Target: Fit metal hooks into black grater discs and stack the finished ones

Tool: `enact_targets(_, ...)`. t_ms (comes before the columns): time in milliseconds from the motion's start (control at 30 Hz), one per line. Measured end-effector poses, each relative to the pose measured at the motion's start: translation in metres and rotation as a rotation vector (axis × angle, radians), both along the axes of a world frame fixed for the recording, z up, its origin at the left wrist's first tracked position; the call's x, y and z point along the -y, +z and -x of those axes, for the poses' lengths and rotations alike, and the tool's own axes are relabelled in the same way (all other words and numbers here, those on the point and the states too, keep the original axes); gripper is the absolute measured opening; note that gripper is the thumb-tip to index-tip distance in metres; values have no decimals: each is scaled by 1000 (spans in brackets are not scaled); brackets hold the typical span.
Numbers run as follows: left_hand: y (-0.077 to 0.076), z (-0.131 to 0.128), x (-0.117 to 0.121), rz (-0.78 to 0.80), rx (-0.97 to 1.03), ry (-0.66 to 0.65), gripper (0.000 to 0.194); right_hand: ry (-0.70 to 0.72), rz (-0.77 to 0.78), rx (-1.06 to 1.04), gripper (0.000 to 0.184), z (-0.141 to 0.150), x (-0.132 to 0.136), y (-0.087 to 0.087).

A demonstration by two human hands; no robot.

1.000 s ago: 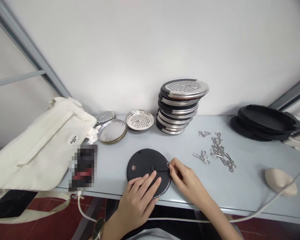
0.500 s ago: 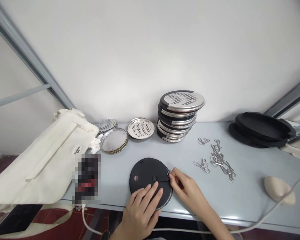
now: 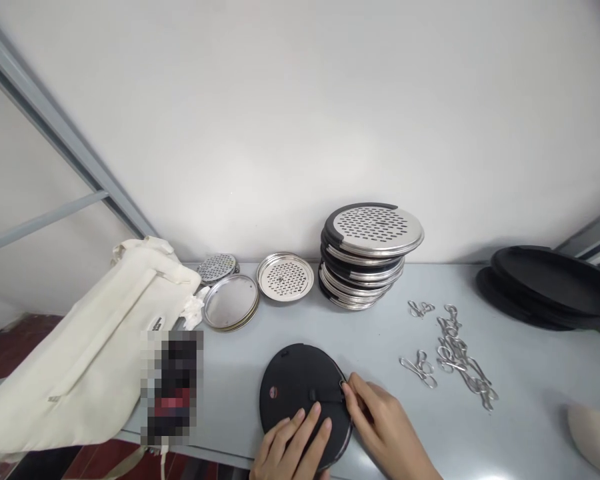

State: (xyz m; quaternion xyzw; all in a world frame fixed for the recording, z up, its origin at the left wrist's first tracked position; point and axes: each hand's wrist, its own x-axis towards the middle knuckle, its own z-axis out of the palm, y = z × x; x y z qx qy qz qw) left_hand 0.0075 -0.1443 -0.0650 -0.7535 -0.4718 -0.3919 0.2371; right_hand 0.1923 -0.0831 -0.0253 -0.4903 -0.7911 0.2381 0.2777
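Observation:
A round black case (image 3: 285,373) lies near the table's front edge, with a small round sticker and a short black strap (image 3: 325,397) on its face. My left hand (image 3: 295,447) rests on its lower part, fingers stretched out and lying flat. At the case's right rim, my right hand (image 3: 380,420) is closed in a pinch on a small metal ring (image 3: 342,384) at the strap's end. My fingertips partly hide the ring. Several silver wire clips (image 3: 453,340) lie in a loose pile to the right, with a smaller group of clips (image 3: 420,369) nearer my right hand.
Behind stands a leaning stack of perforated metal discs with black covers (image 3: 370,267). Left of it are a perforated dish (image 3: 285,277) and stacked metal lids (image 3: 230,303). A cream bag (image 3: 95,347) and blurred-out item (image 3: 173,393) lie left; black round covers (image 3: 550,280) and a beige object (image 3: 595,433) lie right.
The whole scene has shifted downward in view as the head tilted up. Both hands keep their places on the black case, my right fingers still pinching at its rim.

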Motion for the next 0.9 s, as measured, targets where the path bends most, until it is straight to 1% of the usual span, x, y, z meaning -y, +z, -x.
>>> enact_targets(67, -2, 0, 0, -9, -12, 17, 39, -3, -19, 6, 29, 0, -1, -2)
enact_targets(133, -1, 2, 1, 47, -96, 21, 37, -12, -28, 14, 28, 0, -1, -4)
enact_targets(200, 3, 4, 3, 109, -172, 32, 38, -22, -31, 24, 28, 0, -1, -6)
enact_targets(300, 7, 5, 5, 149, -209, 49, 41, -27, -41, 50, 28, 0, -1, -8)
enact_targets(467, 7, 5, 5, 157, -211, 47, 38, -21, -48, 72, 30, 0, -3, -9)
enact_targets(633, 6, 4, 2, 145, -213, 42, 40, -43, -47, 101, 33, 1, -5, -7)
enact_targets(833, 8, -2, -1, 95, -66, 13, 38, -51, -75, 131, 36, 4, -9, -2)
enact_targets(900, 9, -3, -1, 95, -48, 10, 37, -53, -80, 128, 35, 4, -8, -1)
